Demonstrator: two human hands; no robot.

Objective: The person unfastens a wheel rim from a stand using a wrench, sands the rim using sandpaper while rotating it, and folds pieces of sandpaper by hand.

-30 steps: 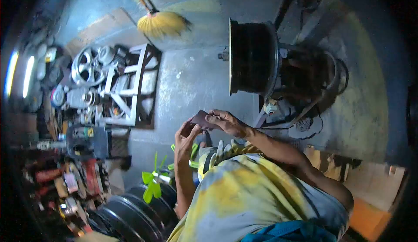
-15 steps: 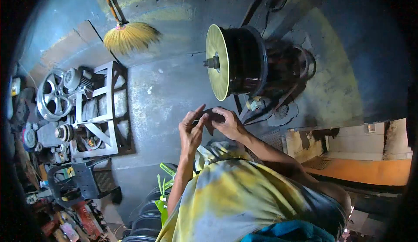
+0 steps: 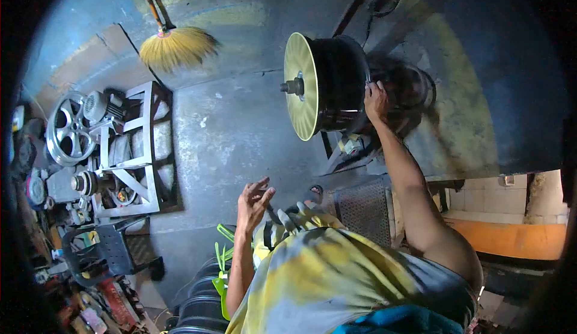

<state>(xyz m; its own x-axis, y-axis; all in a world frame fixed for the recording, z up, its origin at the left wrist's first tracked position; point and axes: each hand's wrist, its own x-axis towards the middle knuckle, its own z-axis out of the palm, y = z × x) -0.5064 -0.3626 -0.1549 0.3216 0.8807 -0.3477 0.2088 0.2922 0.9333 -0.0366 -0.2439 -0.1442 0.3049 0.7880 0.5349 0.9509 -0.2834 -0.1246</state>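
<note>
A car wheel rim [image 3: 336,81] with a glossy dark barrel and a yellow-gold face is mounted sideways on a spindle with a threaded end and nut [image 3: 293,86]. At the rim's rear edge is my right hand [image 3: 376,101], fingers bent together against it; whatever they hold is hidden. My left hand [image 3: 253,205] is held in front of my tie-dyed shirt [image 3: 324,262], fingers loosely curled and apart, with nothing visible in it. The dark thin piece seen earlier between both hands cannot be made out.
A broom [image 3: 180,45] leans at the upper left. Below it are a metal frame [image 3: 153,148], a silver alloy wheel [image 3: 71,128] and a motor [image 3: 99,107]. A dark plastic chair [image 3: 114,247] stands lower left. Perforated dark seat [image 3: 362,214] is beside me; an orange panel [image 3: 511,238] is at right.
My hands have separated. The right one has reached up and forward to the wheel rim's rear edge; the left has dropped slightly and opened. The dark piece is no longer visible between them.
</note>
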